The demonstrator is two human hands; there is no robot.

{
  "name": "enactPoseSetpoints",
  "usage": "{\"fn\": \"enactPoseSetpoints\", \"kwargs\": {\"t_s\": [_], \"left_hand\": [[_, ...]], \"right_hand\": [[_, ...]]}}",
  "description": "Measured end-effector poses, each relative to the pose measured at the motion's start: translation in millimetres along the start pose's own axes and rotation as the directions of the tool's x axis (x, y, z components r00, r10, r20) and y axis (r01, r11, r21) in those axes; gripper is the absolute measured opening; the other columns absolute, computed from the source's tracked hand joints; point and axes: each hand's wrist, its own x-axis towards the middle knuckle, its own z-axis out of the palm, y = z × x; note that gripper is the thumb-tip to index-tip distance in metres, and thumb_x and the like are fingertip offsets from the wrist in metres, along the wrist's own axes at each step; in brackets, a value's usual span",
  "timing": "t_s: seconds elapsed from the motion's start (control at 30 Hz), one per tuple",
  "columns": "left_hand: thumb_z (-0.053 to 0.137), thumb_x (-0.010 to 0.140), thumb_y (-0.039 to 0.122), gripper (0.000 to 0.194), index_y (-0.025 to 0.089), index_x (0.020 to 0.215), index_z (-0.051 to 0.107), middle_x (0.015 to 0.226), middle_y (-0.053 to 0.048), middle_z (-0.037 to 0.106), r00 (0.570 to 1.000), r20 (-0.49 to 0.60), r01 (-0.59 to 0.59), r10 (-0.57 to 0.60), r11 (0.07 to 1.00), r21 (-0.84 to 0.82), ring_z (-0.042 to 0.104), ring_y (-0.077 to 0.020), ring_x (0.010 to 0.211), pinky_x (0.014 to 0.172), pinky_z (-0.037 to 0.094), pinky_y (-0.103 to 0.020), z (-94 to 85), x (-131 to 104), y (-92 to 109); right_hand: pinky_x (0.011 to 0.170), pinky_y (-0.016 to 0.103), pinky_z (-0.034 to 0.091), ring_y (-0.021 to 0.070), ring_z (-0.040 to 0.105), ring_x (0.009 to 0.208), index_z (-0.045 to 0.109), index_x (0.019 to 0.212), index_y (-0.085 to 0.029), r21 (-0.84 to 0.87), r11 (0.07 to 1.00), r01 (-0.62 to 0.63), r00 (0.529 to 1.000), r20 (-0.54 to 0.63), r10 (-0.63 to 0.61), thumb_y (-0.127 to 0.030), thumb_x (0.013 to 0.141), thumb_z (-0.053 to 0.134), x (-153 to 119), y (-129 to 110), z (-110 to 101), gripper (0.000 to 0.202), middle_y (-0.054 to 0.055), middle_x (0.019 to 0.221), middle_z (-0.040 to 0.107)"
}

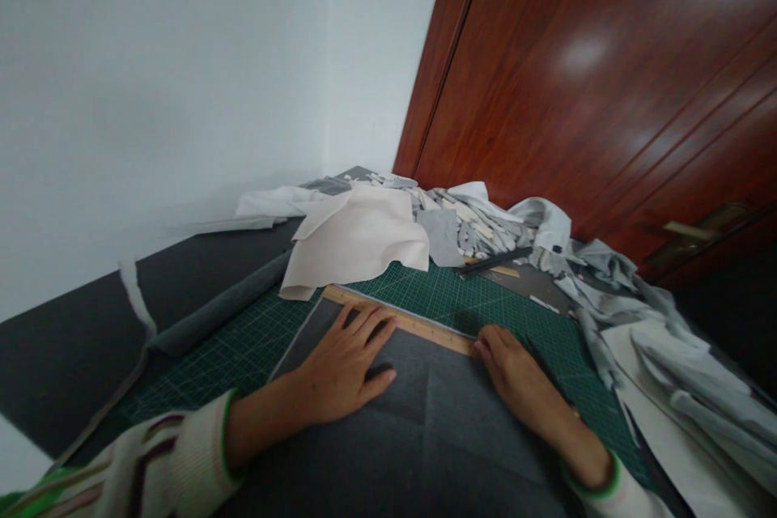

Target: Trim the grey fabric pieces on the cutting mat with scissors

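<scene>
Green mat [546, 332], ruler [425, 329] nearly crosswise

A sewing workspace, shown by the gridded cutting mat [522, 307] and heaped fabric scraps [486, 218].

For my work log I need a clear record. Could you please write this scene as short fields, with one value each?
left hand: spread, fingertips on the wooden ruler
right hand: fingers curled at the ruler's right end
ruler: across the far edge of the dark grey cloth
under cloth: green cutting mat
beyond ruler: pale cloth, partly over the mat
behind: heap of scraps, near a reddish-brown door
</scene>
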Motion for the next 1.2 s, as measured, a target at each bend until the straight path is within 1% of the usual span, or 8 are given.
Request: {"fn": "enactPoseSetpoints", "kwargs": {"t_s": [0.13,0.3,0.4,0.5,0.6,0.73,0.83,1.2], "left_hand": [[0.052,0.094,0.044,0.063,0.014,0.148,0.039,0.154,-0.015,0.042,1.0,-0.005,0.001,-0.001,1.0,0.004,0.032,-0.0338,0.143,0.116,0.026,-0.058,3.5,-0.5,-1.9],[0.053,0.093,0.047,0.064,0.015,0.148,0.04,0.155,-0.016,0.039,0.999,-0.033,-0.003,0.003,1.0,0.006,0.029,-0.0368,0.145,0.115,0.025,-0.061,6.8,-0.4,-3.8],[0.054,0.093,0.046,0.062,0.017,0.146,0.043,0.153,-0.015,0.042,0.999,-0.041,-0.008,0.008,1.0,0.004,0.032,-0.0367,0.143,0.115,0.024,-0.061,4.5,0.3,-3.3],[0.054,0.093,0.046,0.061,0.017,0.145,0.043,0.153,-0.015,0.043,1.0,-0.02,-0.006,0.006,1.0,0.006,0.033,-0.036,0.142,0.114,0.025,-0.061,0.9,0.8,-2.2],[0.054,0.093,0.045,0.06,0.017,0.145,0.043,0.153,-0.015,0.042,1.0,0.003,-0.007,0.007,1.0,0.02,0.032,-0.0349,0.143,0.115,0.025,-0.06,-1.6,1.0,-1.7],[0.053,0.093,0.047,0.061,0.017,0.145,0.044,0.153,-0.014,0.043,1.0,-0.001,-0.014,0.014,0.999,0.03,0.033,-0.0351,0.142,0.115,0.024,-0.058,-2.5,1.7,-1.9],[0.052,0.094,0.047,0.061,0.016,0.145,0.044,0.153,-0.015,0.043,1.0,-0.004,-0.028,0.028,0.998,0.052,0.033,-0.0352,0.142,0.115,0.023,-0.058,-2.0,2.5,-2.5],[0.054,0.093,0.045,0.061,0.015,0.145,0.043,0.151,-0.015,0.044,0.996,-0.059,-0.066,0.071,0.995,0.079,0.036,-0.035,0.14,0.114,0.027,-0.056,5.6,3.4,-8.3]], "right_hand": [[0.083,0.043,0.047,0.0243,0.054,0.089,0.046,0.089,-0.023,0.045,0.999,0.011,1.0,0.012,-0.012,-0.024,0.103,0.029,0.0,-2.3,-2.5,0.022,0.008,0.093,0.057],[0.083,0.043,0.047,0.0243,0.054,0.088,0.047,0.09,-0.023,0.024,0.999,0.032,0.999,0.014,-0.032,-0.024,0.103,0.03,0.5,-2.1,-2.1,0.021,0.008,0.091,0.058],[0.082,0.043,0.046,0.0238,0.054,0.087,0.046,0.089,-0.023,0.033,0.999,0.038,0.999,0.011,-0.039,-0.024,0.103,0.029,0.7,-1.5,-0.9,0.022,0.007,0.091,0.058],[0.085,0.044,0.044,0.0246,0.053,0.09,0.047,0.09,-0.022,0.043,0.998,0.047,0.999,0.001,-0.047,-0.025,0.103,0.028,0.5,-2.0,-1.2,0.023,0.008,0.093,0.057],[0.086,0.042,0.044,0.0235,0.054,0.091,0.047,0.092,-0.023,0.105,0.993,0.049,0.999,-0.004,-0.048,-0.029,0.104,0.028,-1.0,-4.2,-4.1,0.023,0.007,0.094,0.056],[0.078,0.034,0.045,0.0188,0.059,0.082,0.045,0.095,-0.024,0.261,0.964,0.049,0.992,0.1,-0.077,-0.033,0.105,0.029,-4.6,-9.2,-9.7,0.02,0.003,0.089,0.058],[0.074,0.032,0.044,0.0178,0.059,0.077,0.044,0.093,-0.025,0.299,0.953,0.052,0.984,0.146,-0.1,-0.034,0.104,0.03,-5.7,-11.2,-12.7,0.02,0.001,0.083,0.058],[0.077,0.034,0.043,0.0198,0.06,0.082,0.044,0.092,-0.025,0.288,0.958,0.006,0.995,0.097,-0.035,-0.038,0.104,0.029,-3.8,-2.7,-11.5,0.023,0.002,0.086,0.059]]}}
